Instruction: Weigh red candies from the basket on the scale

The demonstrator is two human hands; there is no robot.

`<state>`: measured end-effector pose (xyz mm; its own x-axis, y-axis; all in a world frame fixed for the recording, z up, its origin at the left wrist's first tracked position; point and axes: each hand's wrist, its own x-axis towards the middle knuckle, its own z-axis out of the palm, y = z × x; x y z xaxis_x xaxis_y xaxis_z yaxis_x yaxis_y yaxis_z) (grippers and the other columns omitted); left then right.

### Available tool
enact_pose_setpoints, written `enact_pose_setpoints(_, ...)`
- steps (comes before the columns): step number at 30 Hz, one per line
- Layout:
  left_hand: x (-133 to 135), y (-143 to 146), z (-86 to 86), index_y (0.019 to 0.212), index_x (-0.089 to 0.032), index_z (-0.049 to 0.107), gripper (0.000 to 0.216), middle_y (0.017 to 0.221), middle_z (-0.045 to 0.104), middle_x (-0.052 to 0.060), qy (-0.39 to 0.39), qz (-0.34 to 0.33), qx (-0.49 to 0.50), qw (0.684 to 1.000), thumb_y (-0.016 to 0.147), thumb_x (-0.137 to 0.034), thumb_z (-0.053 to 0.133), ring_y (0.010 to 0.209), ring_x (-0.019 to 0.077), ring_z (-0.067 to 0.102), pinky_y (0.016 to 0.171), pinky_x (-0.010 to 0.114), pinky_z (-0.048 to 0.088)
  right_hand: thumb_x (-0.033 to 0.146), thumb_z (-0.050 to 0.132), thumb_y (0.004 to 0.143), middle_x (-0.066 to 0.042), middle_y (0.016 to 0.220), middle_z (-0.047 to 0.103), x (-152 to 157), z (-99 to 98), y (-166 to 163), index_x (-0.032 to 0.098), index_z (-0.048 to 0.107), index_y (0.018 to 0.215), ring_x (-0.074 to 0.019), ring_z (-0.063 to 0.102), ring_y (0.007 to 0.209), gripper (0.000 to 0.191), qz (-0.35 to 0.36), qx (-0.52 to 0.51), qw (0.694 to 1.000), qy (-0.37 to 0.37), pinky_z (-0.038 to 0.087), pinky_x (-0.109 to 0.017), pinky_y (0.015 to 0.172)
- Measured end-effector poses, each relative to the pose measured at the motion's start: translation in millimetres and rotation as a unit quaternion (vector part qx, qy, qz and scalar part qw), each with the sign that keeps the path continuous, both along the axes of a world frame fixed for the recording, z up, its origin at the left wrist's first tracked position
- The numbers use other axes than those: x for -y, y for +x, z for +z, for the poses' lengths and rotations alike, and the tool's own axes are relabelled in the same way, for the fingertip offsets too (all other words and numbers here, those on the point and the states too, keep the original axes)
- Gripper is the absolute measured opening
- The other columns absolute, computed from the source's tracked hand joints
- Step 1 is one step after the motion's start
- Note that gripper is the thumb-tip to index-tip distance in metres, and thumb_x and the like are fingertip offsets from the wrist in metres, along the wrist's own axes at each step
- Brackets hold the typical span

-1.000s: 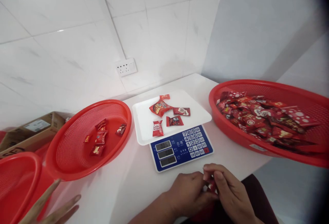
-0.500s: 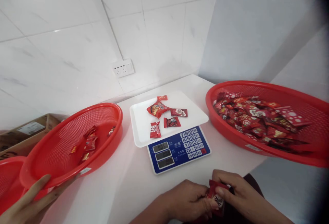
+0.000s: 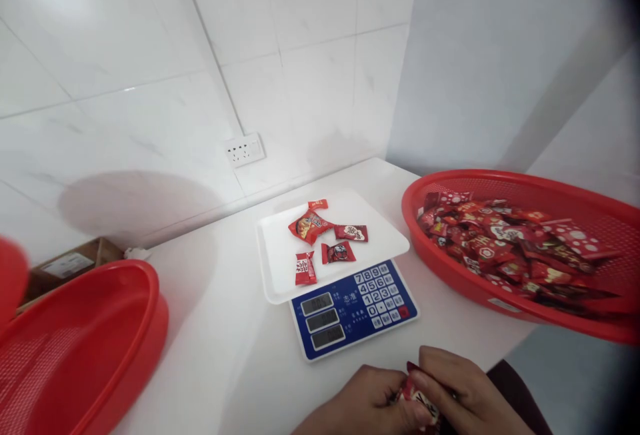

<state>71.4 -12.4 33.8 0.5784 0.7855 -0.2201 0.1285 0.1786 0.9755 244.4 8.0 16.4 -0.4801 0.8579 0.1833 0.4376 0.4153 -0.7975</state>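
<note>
At the bottom edge my left hand (image 3: 367, 400) and my right hand (image 3: 463, 392) meet, both pinched on one small red snack packet (image 3: 420, 403) with white print. Just beyond them stands a blue-faced electronic scale (image 3: 357, 307) with a white weighing tray (image 3: 280, 255). Several red snack packets (image 3: 320, 235) lie on that tray. To the right a large red mesh basket (image 3: 520, 188) is heaped with many more red packets (image 3: 505, 242).
A red basket (image 3: 95, 348) sits at the lower left, with another red rim (image 3: 10, 275) showing at the left edge. Cardboard boxes (image 3: 70, 265) lie behind it. A white wall socket (image 3: 245, 150) is on the tiled wall. The white tabletop (image 3: 230, 328) ends near my hands.
Another person's hand took the small red basket of packets from left of the scale and carried it off to the left. My hands stayed pinched on the packet, slightly lower in view.
</note>
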Motion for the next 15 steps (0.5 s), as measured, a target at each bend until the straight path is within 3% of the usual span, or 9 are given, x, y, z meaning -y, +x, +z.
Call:
enact_pose_setpoints(9, -3.3, 1.8, -14.0, 0.082, -0.011, 0.063, 0.047, 0.07, 0.051, -0.001, -0.005, 0.032, 0.04, 0.999, 0.079, -0.057, 0.052, 0.065, 0.0096, 0.046, 0.06, 0.02, 0.038, 0.045, 0.039, 0.089, 0.001, 0.059, 0.056, -2.2, -6.4, -1.2, 0.02, 0.048, 0.058, -0.0125, 0.052, 0.055, 0.041, -0.014, 0.031, 0.998, -0.053, 0.041, -0.022, 0.052)
enact_pose_setpoints(12, -1.9, 2.4, -21.8, 0.083, -0.011, 0.063, 0.058, 0.065, 0.054, 0.0, -0.021, 0.039, -0.007, 0.999, 0.073, -0.067, 0.051, 0.061, 0.0114, 0.051, 0.057, 0.022, 0.041, 0.045, 0.041, 0.089, 0.001, 0.061, 0.057, -2.4, -4.8, -0.8, 0.02, 0.051, 0.06, -0.0129, 0.053, 0.057, 0.04, -0.015, 0.044, 0.998, -0.038, 0.041, -0.022, 0.053)
enact_pose_setpoints(15, 0.2, -0.7, -26.6, 0.087, -0.015, 0.064, 0.055, 0.074, 0.061, 0.002, 0.0, 0.075, -0.095, 0.993, 0.074, -0.067, 0.049, 0.072, 0.0171, 0.058, 0.066, 0.027, 0.047, 0.045, 0.041, 0.088, 0.001, 0.063, 0.059, -5.4, 6.6, 4.9, 0.02, 0.054, 0.062, -0.0127, 0.054, 0.057, 0.038, 0.011, 0.06, 0.998, -0.001, 0.04, -0.022, 0.053)
